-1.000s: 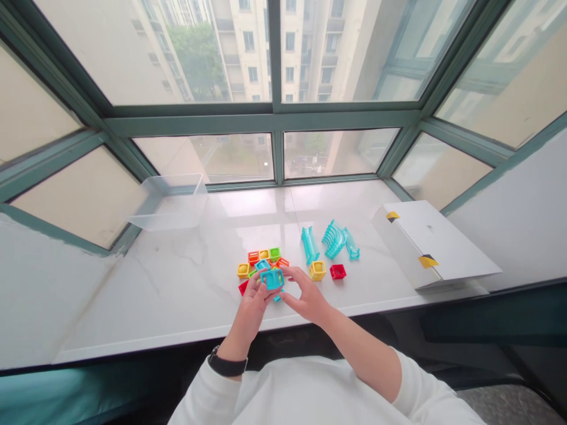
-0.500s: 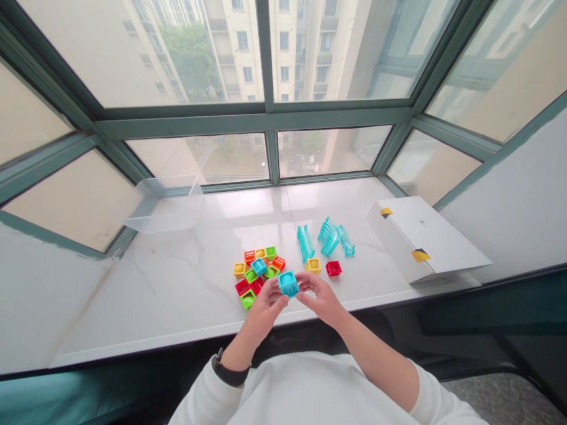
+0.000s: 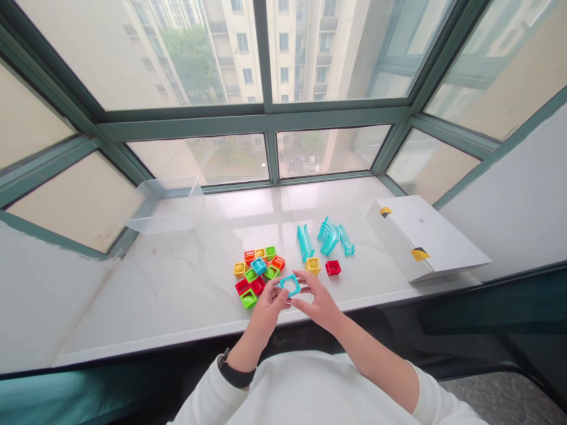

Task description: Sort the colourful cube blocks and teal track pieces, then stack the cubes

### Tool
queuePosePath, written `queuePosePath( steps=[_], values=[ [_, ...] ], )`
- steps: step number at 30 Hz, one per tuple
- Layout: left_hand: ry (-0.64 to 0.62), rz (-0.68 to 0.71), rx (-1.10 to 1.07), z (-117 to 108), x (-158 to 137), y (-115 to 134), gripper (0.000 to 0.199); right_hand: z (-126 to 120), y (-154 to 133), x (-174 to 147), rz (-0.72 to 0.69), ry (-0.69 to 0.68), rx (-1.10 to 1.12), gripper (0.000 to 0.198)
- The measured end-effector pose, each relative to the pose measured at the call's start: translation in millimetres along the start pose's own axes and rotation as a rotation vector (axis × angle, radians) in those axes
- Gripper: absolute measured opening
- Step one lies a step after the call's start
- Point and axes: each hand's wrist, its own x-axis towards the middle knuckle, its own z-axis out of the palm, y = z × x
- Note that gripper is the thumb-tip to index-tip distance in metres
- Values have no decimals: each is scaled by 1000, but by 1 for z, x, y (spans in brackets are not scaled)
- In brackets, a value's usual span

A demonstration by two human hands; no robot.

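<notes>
Between both hands is a blue cube block (image 3: 290,285), turned so that a face with a round hole shows. My left hand (image 3: 269,300) grips its left side with thumb and fingers. On the block's right side, my right hand (image 3: 316,296) holds it with thumb and fingertips. Left of the hands lies a cluster of red, orange, yellow and green blocks (image 3: 248,298), with another blue block (image 3: 258,265) on top. Beyond my right hand stand a yellow block (image 3: 312,266) and a red block (image 3: 333,268), apart from each other.
Clear teal track pieces (image 3: 328,236) lie behind the yellow and red blocks. A transparent plastic bin (image 3: 166,223) stands at the back left, by the window. To the right is a white box (image 3: 427,239) with yellow-black tabs. The white counter (image 3: 168,307) ends in front of my body.
The blue block has been turned over between my hands, from a closed-looking side to the face with the round hole. My fingers have shifted slightly around it.
</notes>
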Motion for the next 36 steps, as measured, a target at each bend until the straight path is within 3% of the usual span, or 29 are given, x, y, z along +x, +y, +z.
queuePosePath(
  steps=[5, 14, 21, 28, 36],
  values=[
    [4, -8, 34, 12, 1, -1, 69, 1, 0, 0, 1, 64, -87, 62],
    [-76, -45, 76, 16, 3, -16, 65, -10, 11, -12, -68, 78, -193, 66],
    [-112, 1, 221, 25, 2, -19, 59, -22, 19, -21, -64, 62, -289, 65],
    [-191, 6, 164, 25, 7, -12, 62, -36, 20, -25, -57, 133, -284, 69],
    [0, 42, 157, -2, 15, 1, 64, -91, 44, -32, 73, 376, -369, 63]
  ],
)
